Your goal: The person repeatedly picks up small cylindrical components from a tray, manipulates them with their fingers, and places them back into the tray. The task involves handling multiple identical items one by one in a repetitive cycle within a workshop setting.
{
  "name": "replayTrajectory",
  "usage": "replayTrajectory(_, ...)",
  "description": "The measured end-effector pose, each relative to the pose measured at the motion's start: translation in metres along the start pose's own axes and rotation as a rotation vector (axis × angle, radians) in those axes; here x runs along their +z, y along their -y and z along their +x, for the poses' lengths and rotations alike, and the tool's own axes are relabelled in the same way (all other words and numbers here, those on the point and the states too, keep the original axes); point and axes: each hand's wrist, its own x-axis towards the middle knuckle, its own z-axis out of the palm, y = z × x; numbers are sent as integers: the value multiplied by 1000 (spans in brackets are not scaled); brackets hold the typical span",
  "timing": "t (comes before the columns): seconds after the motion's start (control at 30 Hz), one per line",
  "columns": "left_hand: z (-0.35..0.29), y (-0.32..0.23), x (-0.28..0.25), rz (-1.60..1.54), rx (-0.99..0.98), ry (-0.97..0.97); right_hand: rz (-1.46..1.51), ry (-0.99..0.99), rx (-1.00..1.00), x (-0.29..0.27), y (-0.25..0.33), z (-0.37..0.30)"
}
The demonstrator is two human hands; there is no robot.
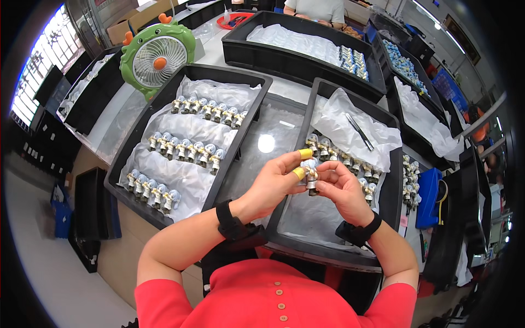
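Between my two hands stands a small figurine (311, 176) with pale blue hair and a white and gold body, held upright over the right-hand black tray (395, 191). My left hand (276, 177) pinches it from the left, with yellow wraps on the thumb and a finger. My right hand (342, 188) grips its right side with thumb and fingers. Just behind them, more such figurines (325, 146) lie in rows on white paper in that tray. In the left-hand black tray (257, 104), three rows of like figurines (188, 148) rest on white paper.
A dark pen-like tool (359, 132) lies on paper in the right-hand tray. Behind the left tray is a green fan (158, 57). A long black tray (295, 57) with blue figurines stands at the back, near another person (317, 10). To the right sits a blue box (429, 198).
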Motion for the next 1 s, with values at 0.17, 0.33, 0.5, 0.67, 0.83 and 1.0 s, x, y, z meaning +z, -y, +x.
replayTrajectory(0.17,3,4,-2,4,32,17,-51,-2,-48,-2,-2,2)
replayTrajectory(0.33,4,3,1,31,57,7,-50,-1,-77,-3,-4,3)
replayTrajectory(0.5,5,3,0,35,65,1,-31,-3,-65,-3,-2,2)
replayTrajectory(0.67,4,5,-1,-7,81,-17,6,-14,-12,-2,0,1)
replayTrajectory(0.83,5,6,-4,-91,49,-63,92,34,29,0,1,-1)
replayTrajectory(1.0,6,8,-5,-73,43,-92,134,64,47,0,2,-1)
